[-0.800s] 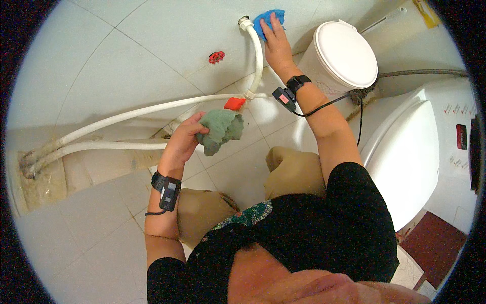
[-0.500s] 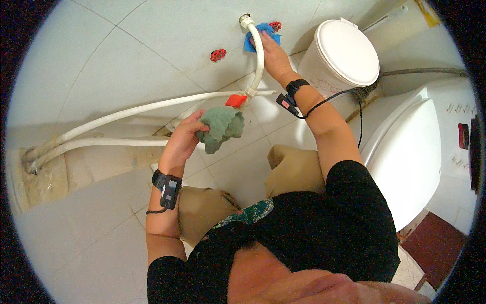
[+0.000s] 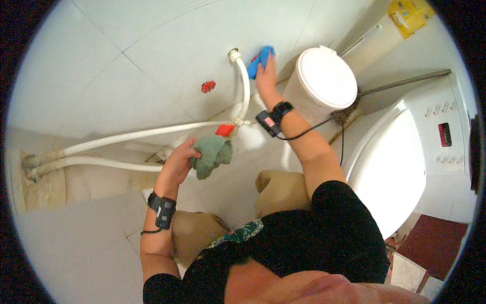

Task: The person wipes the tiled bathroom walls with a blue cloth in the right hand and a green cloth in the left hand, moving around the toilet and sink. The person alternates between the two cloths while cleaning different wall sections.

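In my left hand (image 3: 177, 163) a crumpled grey-green cloth (image 3: 211, 156) is pinched between thumb and fingers, hanging just below a red valve handle (image 3: 224, 130) on the white pipework. My right hand (image 3: 267, 78) reaches to the tiled wall. It presses a blue cloth (image 3: 261, 62) over a wall valve there, with only a sliver of red showing at the cloth's edge. Left of the blue cloth, a curved white pipe (image 3: 246, 91) comes out of the wall. Further left, a red wheel handle (image 3: 208, 86) sticks out, untouched.
Right of my right hand stands a white lidded bucket (image 3: 326, 78). Beyond it is a large white appliance (image 3: 390, 167) with a grey hose (image 3: 405, 83) behind. Long white pipes (image 3: 121, 136) run low along the wall at left. A yellow packet (image 3: 409, 17) is at the upper right.
My view has tilted up, so everything sits lower in the picture. My right hand has shifted the blue cloth rightward onto the red wall valve, which showed beside it before. My left hand keeps its cloth.
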`<state>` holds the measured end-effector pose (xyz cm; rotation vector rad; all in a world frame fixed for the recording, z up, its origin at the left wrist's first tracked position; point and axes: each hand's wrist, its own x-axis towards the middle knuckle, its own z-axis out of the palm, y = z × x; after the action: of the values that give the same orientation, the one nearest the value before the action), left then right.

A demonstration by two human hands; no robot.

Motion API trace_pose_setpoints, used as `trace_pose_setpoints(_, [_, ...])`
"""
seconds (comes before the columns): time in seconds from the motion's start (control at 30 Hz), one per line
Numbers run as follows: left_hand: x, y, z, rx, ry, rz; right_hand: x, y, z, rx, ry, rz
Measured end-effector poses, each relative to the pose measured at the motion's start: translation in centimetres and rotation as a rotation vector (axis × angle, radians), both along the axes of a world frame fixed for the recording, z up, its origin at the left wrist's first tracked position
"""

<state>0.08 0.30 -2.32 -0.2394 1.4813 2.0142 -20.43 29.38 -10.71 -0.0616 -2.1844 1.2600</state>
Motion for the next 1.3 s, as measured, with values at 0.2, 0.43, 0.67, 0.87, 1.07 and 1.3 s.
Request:
trace_pose_setpoints(0.2, [-0.2,-0.3,-0.4,0.021,-0.001,0.015,1.1,0.5,1.8,-0.555,-0.189,0.012])
trace_pose_setpoints(0.43, [-0.7,-0.2,-0.6,0.046,-0.044,0.029,-5.1,7.2,13.9,-0.133,0.584,-0.152])
trace_pose_setpoints(0.67, [-0.8,0.4,-0.6,0.027,-0.041,0.050,-12.5,8.8,18.0,0.066,0.629,-0.345])
trace_pose_setpoints(0.87, [-0.5,0.5,0.0,0.012,-0.021,0.058,-11.0,6.8,10.5,-0.301,0.456,-0.297])
trace_pose_setpoints(1.07, [-0.2,0.1,0.3,0.023,-0.043,0.100,-9.9,7.5,2.0,-0.553,0.004,-0.286])
trace_pose_setpoints(1.3, [0.3,0.1,1.7,-0.024,-0.053,0.139,-12.8,9.3,2.5,-0.887,-0.065,-0.212])
